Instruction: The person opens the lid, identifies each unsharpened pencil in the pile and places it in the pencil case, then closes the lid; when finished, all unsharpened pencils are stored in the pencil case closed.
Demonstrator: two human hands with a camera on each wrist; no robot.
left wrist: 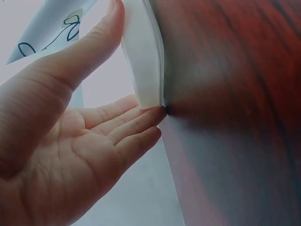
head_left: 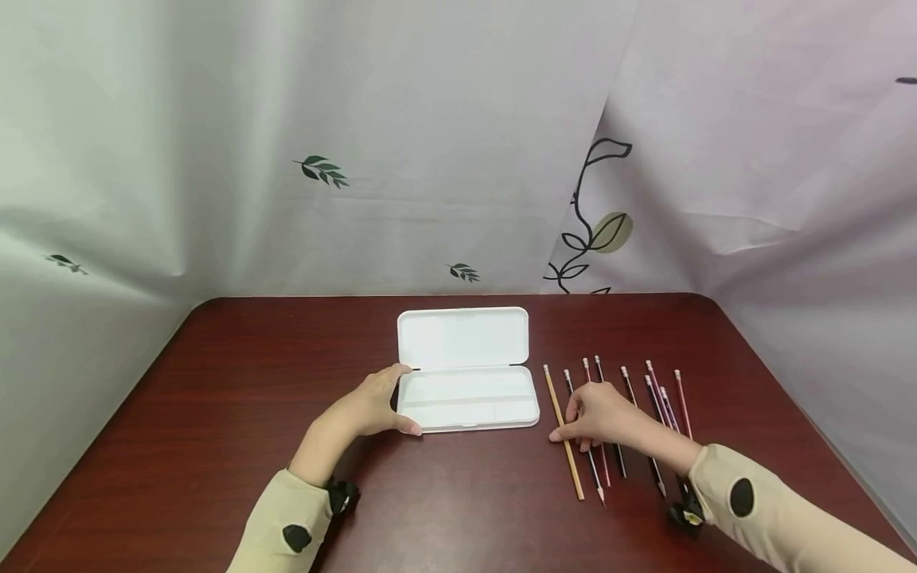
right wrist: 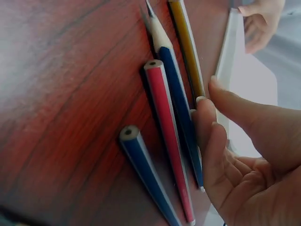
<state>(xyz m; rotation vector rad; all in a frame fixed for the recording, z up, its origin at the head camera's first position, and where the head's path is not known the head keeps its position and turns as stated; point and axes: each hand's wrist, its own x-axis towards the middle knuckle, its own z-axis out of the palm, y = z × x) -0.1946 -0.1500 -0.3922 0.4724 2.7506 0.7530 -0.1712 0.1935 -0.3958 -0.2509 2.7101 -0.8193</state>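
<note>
A white pencil case (head_left: 466, 390) lies with its lid (head_left: 462, 338) raised back. My left hand (head_left: 368, 404) holds the case by its left end, thumb at the front corner and fingers toward the hinge; the left wrist view shows the fingers against the case's side (left wrist: 143, 52). My right hand (head_left: 602, 412) is over the pencils at the right of the case. Its thumb and index finger pinch a yellow pencil (right wrist: 188, 47) lying on the table. Close under that hand are a dark sharpened pencil (right wrist: 175, 84) and a red pencil (right wrist: 164, 108).
Several more pencils, among them a pink one (head_left: 684, 406) and a black one (head_left: 630, 390), are spread to the right, partly under my right forearm. The dark red wooden table (head_left: 251, 382) ends at a pale curtain (head_left: 401, 159) with leaf prints.
</note>
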